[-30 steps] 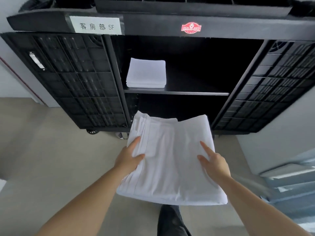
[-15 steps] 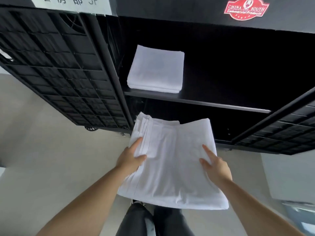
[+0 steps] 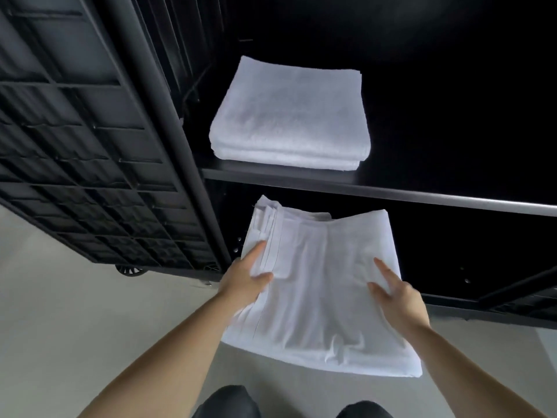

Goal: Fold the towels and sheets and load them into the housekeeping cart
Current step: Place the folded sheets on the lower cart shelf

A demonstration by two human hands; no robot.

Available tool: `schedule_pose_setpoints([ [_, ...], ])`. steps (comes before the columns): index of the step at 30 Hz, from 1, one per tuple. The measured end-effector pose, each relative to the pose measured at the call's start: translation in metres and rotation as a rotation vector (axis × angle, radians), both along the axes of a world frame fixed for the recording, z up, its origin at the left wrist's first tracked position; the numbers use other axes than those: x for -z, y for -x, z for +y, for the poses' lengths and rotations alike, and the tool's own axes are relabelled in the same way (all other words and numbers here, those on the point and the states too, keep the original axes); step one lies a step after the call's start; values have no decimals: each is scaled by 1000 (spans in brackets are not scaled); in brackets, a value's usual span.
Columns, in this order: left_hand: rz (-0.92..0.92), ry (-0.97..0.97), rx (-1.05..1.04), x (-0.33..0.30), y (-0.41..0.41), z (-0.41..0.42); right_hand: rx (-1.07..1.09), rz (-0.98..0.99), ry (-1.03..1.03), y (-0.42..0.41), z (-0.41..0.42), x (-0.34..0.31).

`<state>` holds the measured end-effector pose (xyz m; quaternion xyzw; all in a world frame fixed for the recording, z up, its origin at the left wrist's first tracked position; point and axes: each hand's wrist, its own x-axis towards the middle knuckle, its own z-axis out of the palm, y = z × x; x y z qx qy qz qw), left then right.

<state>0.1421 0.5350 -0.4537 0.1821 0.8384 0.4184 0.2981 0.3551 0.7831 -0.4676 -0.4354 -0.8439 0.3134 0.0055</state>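
A folded white sheet (image 3: 319,285) is held flat in front of the black housekeeping cart (image 3: 187,140), its far edge reaching into the lower compartment under the shelf. My left hand (image 3: 245,277) grips its left edge, thumb on top and fingers underneath. My right hand (image 3: 398,295) grips the right edge the same way, index finger lying along the top. A stack of folded white towels (image 3: 289,116) rests on the left side of the middle shelf (image 3: 422,196).
The cart's left door (image 3: 78,140) stands swung open, a ribbed black panel with a caster (image 3: 131,270) below it. The right door's edge (image 3: 527,285) shows at the right. Pale floor (image 3: 60,312) lies below, and my dark-trousered knees (image 3: 226,402) sit at the bottom.
I have moved closer and lower to the cart, which now fills the view. The sheet has advanced so its far edge enters the lower compartment. Both hands keep the same grip.
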Motion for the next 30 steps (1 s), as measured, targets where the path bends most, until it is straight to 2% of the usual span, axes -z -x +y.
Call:
schedule_pose_setpoints([
  [9,106,-156,-9,101,87,71,18,168,-152,84,83,93],
  [16,10,-99,12,173,107,79,61,49,-59,102,107,175],
  [22,-35,71,44,170,105,73,68,-21,-8,97,109,175],
  [25,19,45,80,174,102,70,91,25,-33,93,104,175],
  [30,171,14,12,167,105,83,45,95,-144,110,113,151],
])
